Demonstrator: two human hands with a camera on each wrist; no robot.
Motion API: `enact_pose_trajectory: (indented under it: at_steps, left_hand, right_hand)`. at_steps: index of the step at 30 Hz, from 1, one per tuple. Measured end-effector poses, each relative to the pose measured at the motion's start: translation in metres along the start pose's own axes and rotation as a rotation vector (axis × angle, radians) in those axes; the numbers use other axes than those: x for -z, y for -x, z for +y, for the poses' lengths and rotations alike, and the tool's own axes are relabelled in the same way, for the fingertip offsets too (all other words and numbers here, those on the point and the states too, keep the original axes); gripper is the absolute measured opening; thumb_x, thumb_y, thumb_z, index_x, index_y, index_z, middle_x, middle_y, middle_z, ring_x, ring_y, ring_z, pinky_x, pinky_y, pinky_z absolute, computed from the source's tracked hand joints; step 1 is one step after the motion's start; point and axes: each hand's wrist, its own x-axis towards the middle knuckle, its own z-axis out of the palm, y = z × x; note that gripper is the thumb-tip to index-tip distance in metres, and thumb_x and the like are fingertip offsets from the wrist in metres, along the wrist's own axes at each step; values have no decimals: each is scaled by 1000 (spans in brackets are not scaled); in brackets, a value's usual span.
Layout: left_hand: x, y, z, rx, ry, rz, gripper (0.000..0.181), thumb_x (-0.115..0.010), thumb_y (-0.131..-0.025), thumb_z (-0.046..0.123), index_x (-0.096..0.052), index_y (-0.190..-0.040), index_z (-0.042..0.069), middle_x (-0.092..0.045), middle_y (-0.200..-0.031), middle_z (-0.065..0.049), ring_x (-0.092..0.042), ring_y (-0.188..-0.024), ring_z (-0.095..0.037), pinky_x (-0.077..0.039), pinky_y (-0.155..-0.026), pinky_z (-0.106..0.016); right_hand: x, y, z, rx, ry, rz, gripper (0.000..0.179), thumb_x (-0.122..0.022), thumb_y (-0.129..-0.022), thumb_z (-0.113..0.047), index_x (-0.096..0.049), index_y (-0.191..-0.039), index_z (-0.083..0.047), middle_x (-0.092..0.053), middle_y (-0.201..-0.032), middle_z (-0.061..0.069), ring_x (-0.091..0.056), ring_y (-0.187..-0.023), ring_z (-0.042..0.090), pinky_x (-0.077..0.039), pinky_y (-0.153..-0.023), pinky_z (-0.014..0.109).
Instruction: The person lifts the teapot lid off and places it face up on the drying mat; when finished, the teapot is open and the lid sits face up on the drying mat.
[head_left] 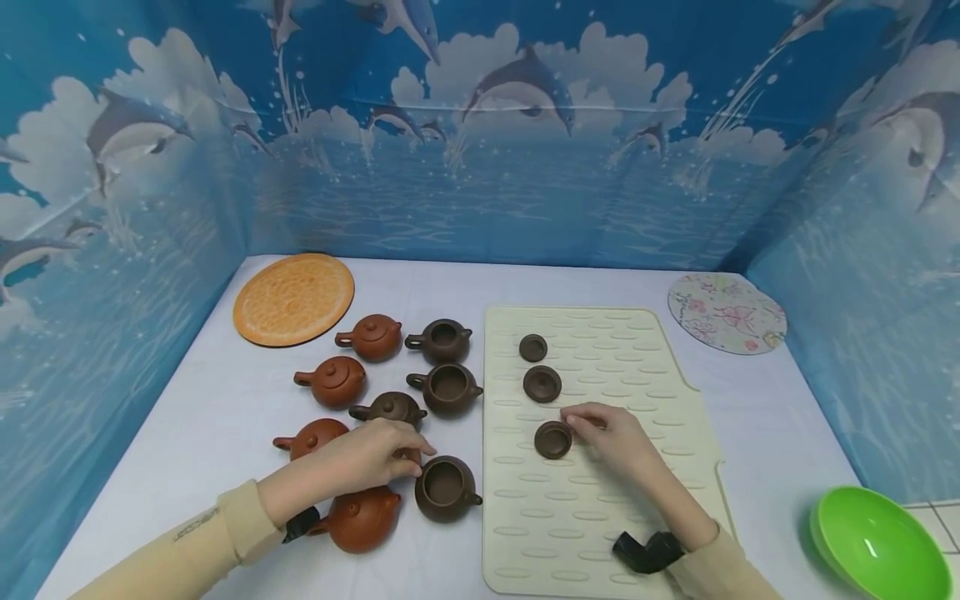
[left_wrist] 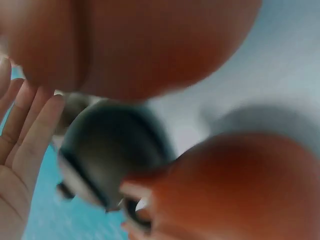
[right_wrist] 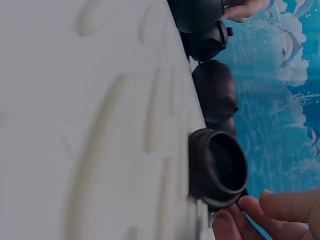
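My left hand [head_left: 378, 454] holds the handle side of a dark brown teapot [head_left: 446, 489] without a lid, thumb and index finger at its back left. That handle is hidden behind the fingers. My right hand [head_left: 611, 437] pinches the edge of a dark brown teapot lid [head_left: 553, 439], which lies hollow side up on the cream mat [head_left: 600, 533]. In the right wrist view the lid [right_wrist: 217, 165] has fingertips [right_wrist: 245, 202] right at its rim. Two more dark lids, one middling [head_left: 542, 384] and one small [head_left: 533, 347], lie in line behind it.
Two more lidless dark teapots [head_left: 449, 389] stand left of the mat. Several red-brown lidded teapots [head_left: 365, 521] and a lidded dark one [head_left: 392, 407] crowd around my left arm. Round mats [head_left: 294, 300] [head_left: 727, 314] lie at the back corners; a green bowl [head_left: 877, 542] sits front right.
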Motion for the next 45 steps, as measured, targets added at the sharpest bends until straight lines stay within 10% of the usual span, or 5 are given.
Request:
enact_pose_trajectory:
  at_steps: [11, 27, 45]
  left_hand:
    - [48, 22, -18, 181, -22, 274, 29, -75, -87, 14, -72, -116, 12, -72, -109, -1, -66, -95, -17, -59, -77, -30]
    - [41, 16, -69, 291, 104, 188, 33, -74, -86, 6, -69, -119, 4, -71, -111, -11, -70, -99, -22, -59, -83, -37]
    - [32, 6, -75, 290, 130, 154, 28, -77, -83, 6, -73, -111, 4, -74, -96, -5, -71, -86, -14, -60, -75, -30]
  right_hand:
    - [-9, -27, -63, 258, -110, -124, 24, -65, -96, -20, -71, -118, -10, -71, -118, 5, -68, -108, 24, -56, -90, 35]
    - [-81, -76, -151, 568, 61, -426, 21, -67, -95, -17, -73, -114, -13, -72, -111, 0, -64, -92, 9, -51, -77, 19]
    - [-111, -83, -173, 601, 265, -409, 17, -76, -87, -19, -76, -104, -15, -71, -106, -1, -64, -97, 11, -51, -83, 19]
